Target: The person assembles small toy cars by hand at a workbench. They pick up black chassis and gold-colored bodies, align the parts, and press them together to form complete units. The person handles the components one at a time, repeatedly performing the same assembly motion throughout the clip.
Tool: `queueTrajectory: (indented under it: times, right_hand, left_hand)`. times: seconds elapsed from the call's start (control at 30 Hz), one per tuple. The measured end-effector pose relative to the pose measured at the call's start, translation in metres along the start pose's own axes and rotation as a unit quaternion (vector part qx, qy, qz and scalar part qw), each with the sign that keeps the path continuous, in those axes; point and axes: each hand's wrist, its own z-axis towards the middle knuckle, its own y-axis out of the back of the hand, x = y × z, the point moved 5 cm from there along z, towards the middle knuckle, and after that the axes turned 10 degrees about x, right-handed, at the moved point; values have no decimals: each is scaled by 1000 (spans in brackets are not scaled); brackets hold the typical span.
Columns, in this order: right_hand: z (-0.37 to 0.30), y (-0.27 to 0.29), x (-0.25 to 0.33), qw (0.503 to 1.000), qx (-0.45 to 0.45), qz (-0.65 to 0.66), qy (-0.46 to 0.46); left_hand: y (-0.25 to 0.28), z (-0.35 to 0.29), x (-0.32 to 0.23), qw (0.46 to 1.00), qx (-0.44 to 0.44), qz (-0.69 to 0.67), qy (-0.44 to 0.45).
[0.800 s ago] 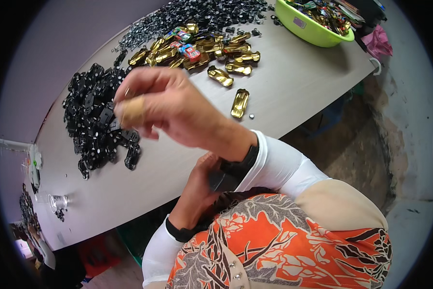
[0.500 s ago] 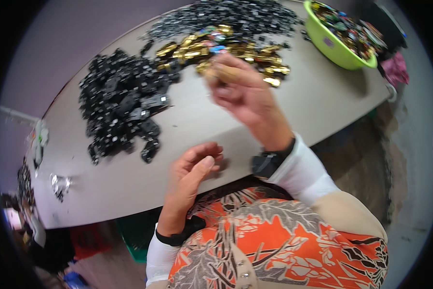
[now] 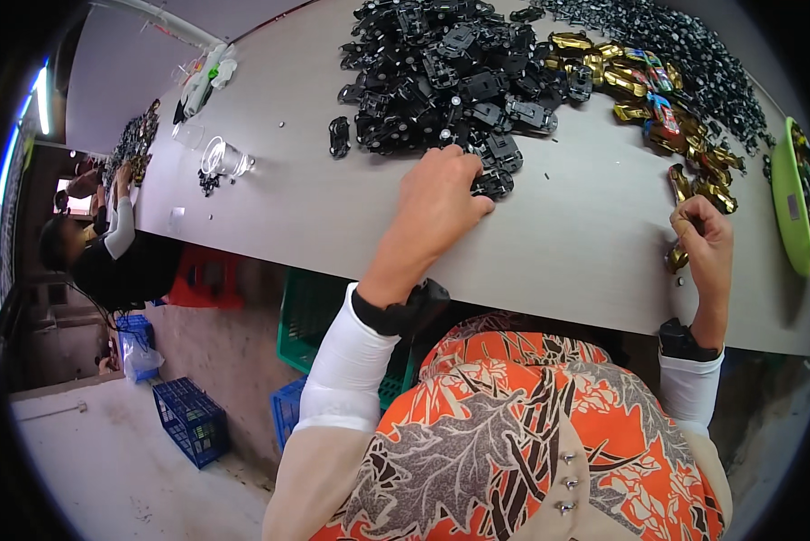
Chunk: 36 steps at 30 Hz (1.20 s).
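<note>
My left hand [image 3: 434, 207] reaches to the front edge of a heap of black toy car chassis [image 3: 423, 81]. Its fingers are bent down and closed around a chassis [image 3: 493, 184], with the fingertips partly hidden. On the right, my right hand [image 3: 709, 242] is curled, thumb and forefinger together, at the near end of the gold toy car bodies [image 3: 626, 81]. One gold toy car body [image 3: 676, 260] shows under its fingers, partly covered by the hand. Another gold body [image 3: 679, 182] lies just beyond the fingertips. Among the gold ones are bodies with red and blue colouring [image 3: 664, 117].
Small dark parts [image 3: 684, 54] spread along the back. A green basin [image 3: 791, 207] stands at the right end. Left on the table are a clear cup [image 3: 227, 160] and a few black bits [image 3: 208, 183]. A co-worker [image 3: 107, 261] sits far left; crates [image 3: 191, 421] stand below.
My view has swung left. My left hand has gone from the table's near edge to the black heap; my right hand has lowered to the gold bodies.
</note>
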Motion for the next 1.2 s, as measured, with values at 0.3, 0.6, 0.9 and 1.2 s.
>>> queueTrajectory:
  times: [0.3, 0.6, 0.9, 1.2]
  right_hand:
    - [-16, 28, -2, 981, -111, -158, -12]
    - [-23, 31, 7, 974, -111, -183, -69]
    - [-31, 2, 21, 942, 90, -305, 105]
    - [19, -42, 47, 974, 84, 120, 171]
  left_hand:
    - [9, 21, -32, 790, 103, -603, 35]
    - [-35, 29, -79, 693, 238, -680, 27]
    - [-56, 21, -73, 583, 259, -767, 77]
    - [-65, 13, -79, 559, 287, -772, 97]
